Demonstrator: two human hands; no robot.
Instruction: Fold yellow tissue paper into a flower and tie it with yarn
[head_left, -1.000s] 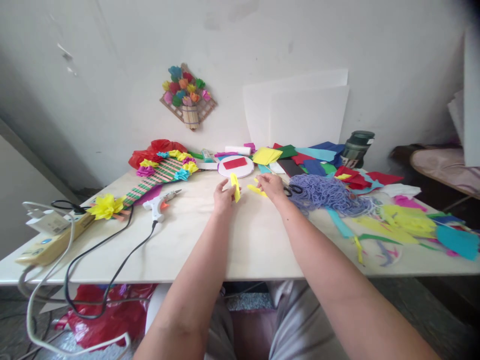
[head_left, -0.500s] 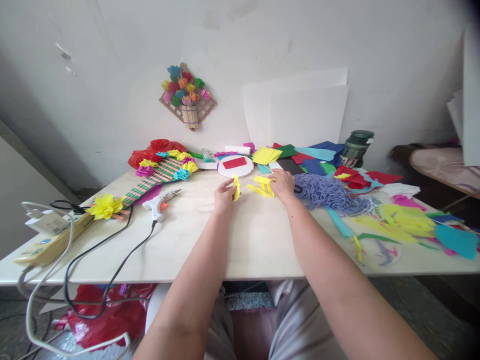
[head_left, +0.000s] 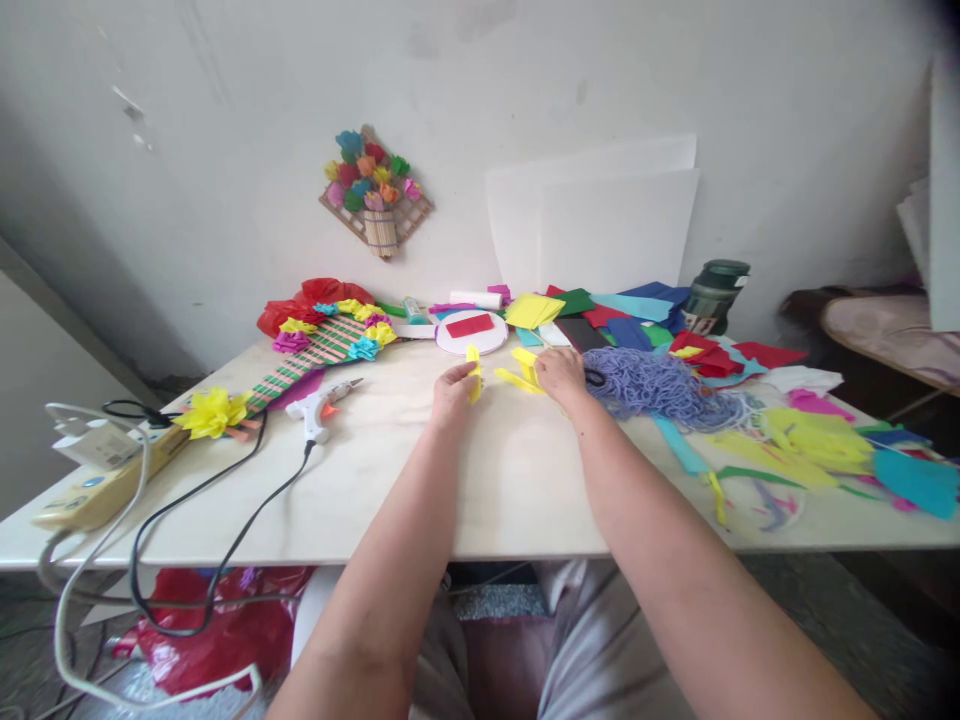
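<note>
Pinched in my left hand [head_left: 453,396] is a small folded piece of yellow crepe paper [head_left: 474,372], held upright just above the table. My right hand [head_left: 561,376] has its fingers curled at a few yellow paper strips [head_left: 517,381] on the tabletop. It seems to grip one of them, though the fingertips are partly hidden. Right beside that wrist lies a black loop [head_left: 595,378], perhaps a scissor handle, against a heap of purple yarn [head_left: 645,385]. Behind the hands sits a white oval disc [head_left: 450,346] with a red paper rectangle [head_left: 471,325] on it.
A white hot glue gun [head_left: 315,412] lies at left, its cord running to a power strip [head_left: 112,480]. Beyond it is a flower-trimmed green striped craft [head_left: 307,362]. Coloured paper [head_left: 532,311] covers the back and right; a dark jar [head_left: 716,297] stands there.
My left hand has turned slightly, its fingers closing more over the yellow piece. My right hand has shifted a little left and down, its fingers more curled, uncovering more of the black loop.
</note>
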